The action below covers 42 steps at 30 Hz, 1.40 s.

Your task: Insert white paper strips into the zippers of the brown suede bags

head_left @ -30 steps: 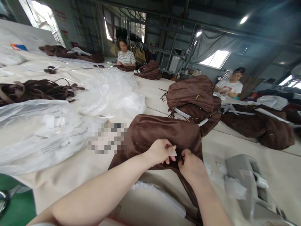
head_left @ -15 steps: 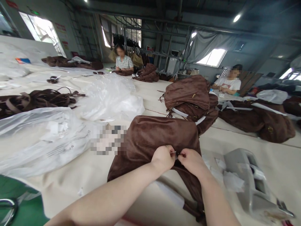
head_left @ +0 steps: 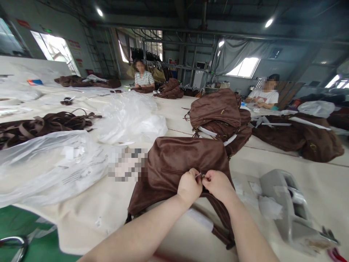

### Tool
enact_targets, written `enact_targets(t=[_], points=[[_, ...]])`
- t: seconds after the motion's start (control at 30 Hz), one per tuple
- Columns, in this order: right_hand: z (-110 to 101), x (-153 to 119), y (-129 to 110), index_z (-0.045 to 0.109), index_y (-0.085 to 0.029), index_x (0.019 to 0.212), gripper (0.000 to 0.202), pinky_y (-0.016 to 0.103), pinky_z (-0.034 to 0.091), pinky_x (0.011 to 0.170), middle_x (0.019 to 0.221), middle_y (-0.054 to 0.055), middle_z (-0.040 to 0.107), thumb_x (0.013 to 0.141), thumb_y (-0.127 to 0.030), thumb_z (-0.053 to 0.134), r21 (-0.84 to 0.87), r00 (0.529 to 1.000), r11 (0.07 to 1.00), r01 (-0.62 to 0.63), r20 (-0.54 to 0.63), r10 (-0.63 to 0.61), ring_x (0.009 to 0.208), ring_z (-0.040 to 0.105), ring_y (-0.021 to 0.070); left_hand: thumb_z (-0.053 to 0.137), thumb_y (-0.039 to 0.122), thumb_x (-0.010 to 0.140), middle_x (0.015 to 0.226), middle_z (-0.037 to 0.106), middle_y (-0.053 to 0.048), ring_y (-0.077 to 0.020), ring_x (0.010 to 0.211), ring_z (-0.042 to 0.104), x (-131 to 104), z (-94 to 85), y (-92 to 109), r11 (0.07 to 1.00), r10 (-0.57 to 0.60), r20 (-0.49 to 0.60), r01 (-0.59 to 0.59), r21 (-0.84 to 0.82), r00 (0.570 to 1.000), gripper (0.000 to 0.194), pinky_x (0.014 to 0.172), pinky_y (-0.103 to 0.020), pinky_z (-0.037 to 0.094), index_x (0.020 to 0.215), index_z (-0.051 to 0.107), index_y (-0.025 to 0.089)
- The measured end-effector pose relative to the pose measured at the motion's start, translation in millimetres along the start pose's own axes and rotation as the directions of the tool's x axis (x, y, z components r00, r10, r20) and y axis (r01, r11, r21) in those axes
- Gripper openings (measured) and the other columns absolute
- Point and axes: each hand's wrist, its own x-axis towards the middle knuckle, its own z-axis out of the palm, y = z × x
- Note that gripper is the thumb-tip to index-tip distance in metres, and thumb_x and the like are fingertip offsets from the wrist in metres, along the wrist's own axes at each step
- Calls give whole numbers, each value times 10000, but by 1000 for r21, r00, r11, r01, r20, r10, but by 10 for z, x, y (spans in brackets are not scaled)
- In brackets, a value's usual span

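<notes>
A brown leather-like bag [head_left: 188,156] lies on the pale table in front of me, its strap trailing toward the near edge. Both hands meet over its lower right part, near the end of a zipper line. My left hand [head_left: 190,186] pinches a thin, pale strip. Close beside it, my right hand [head_left: 217,185] is closed at a small metal piece on the bag, with the fingertips partly hidden. The two hands almost touch.
Stacked brown bags [head_left: 215,109] sit behind, more [head_left: 300,136] at the right. A grey tape dispenser [head_left: 286,207] stands near right. Clear plastic [head_left: 131,116] and brown straps [head_left: 46,123] lie left. Two people sit across the table.
The view has shifted slightly. The small metal piece between my hands shows more clearly; both hands keep their closed grip at nearly the same spot on the bag.
</notes>
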Motion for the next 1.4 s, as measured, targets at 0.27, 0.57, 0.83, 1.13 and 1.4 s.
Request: enact_targets(t=[0.27, 0.57, 0.83, 1.13, 1.4], points=[[75, 60, 51, 628, -188, 603, 103, 256, 349, 560, 643, 50, 659, 677, -181, 557, 51, 996, 997, 54, 66, -58, 620, 577, 166, 490, 142, 811, 711, 638, -40, -155, 682, 609, -39, -76, 9, 996, -20, 10, 19, 88, 1000, 82, 644, -243, 412, 765, 549, 175], [93, 75, 105, 605, -184, 735, 163, 183, 379, 443, 619, -2, 673, 778, -187, 448, 254, 977, 967, -6, 208, -49, 460, 574, 97, 501, 132, 796, 724, 647, -41, -150, 670, 609, -25, -82, 18, 995, -23, 25, 20, 98, 999, 83, 641, -238, 416, 765, 565, 173], [62, 59, 96, 615, -190, 650, 102, 232, 364, 566, 650, 14, 660, 720, -161, 548, 129, 996, 990, 51, 71, -60, 591, 573, 128, 500, 165, 794, 745, 668, -48, -153, 700, 616, 6, -165, 11, 992, -49, 39, 44, 114, 998, 106, 665, -243, 423, 762, 601, 166], [33, 6, -41, 614, -244, 866, 169, 224, 304, 545, 614, -48, 595, 743, -141, 562, -2, 966, 966, 257, -5, -257, 567, 521, 115, 495, 182, 779, 742, 675, -50, -162, 684, 616, 35, -297, -19, 988, -54, 48, 46, 149, 997, 124, 639, -246, 426, 764, 617, 171], [62, 23, 28, 625, -212, 713, 105, 233, 395, 591, 665, -9, 656, 778, -234, 547, 152, 976, 970, 192, -134, -172, 617, 590, 138, 495, 170, 775, 728, 680, -45, -147, 659, 621, 37, -273, -18, 997, -54, 81, 49, 67, 995, 147, 626, -224, 444, 771, 642, 173]])
